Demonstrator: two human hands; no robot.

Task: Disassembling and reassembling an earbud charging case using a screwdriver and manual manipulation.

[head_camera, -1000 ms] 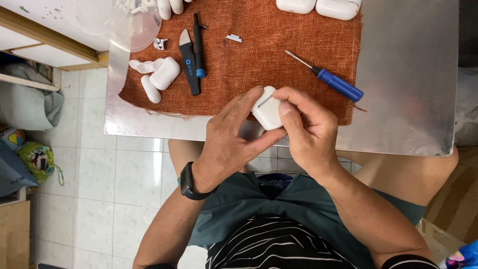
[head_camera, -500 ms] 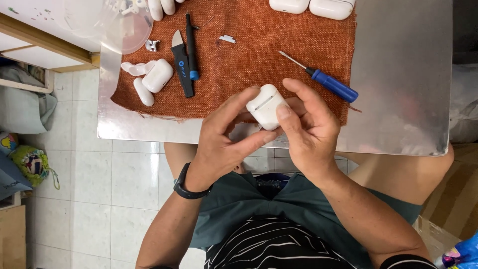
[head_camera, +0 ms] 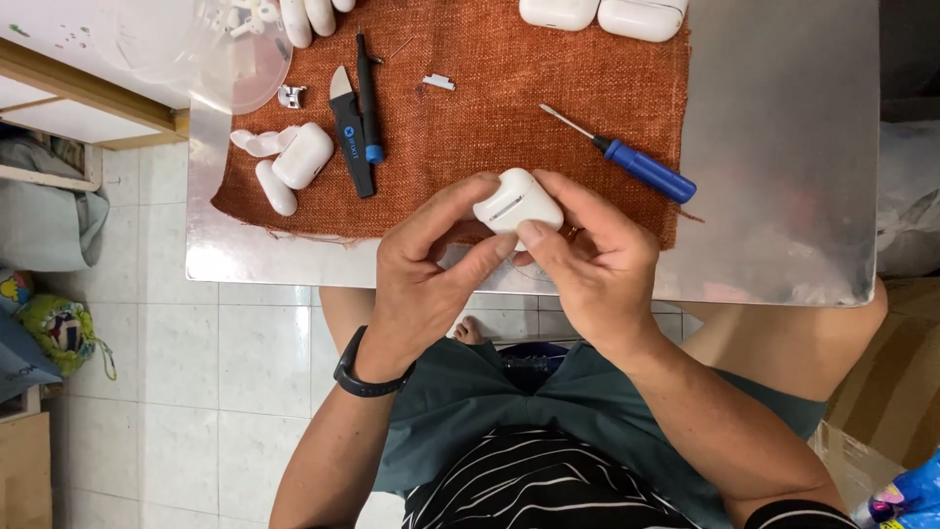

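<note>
Item: 1 small white case (head_camera: 516, 201), clasped by left hand (head_camera: 431, 269) and right hand (head_camera: 597, 264) above orange cloth (head_camera: 509, 118); blue screwdriver (head_camera: 636, 168) lay nearby on the surface (head_camera: 783, 147).

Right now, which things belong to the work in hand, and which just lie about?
In hand:
small white rounded plastic case
left hand
right hand

Lying about:
blue-handled screwdriver
black pry knife
white case parts
rust-orange woven cloth
</note>
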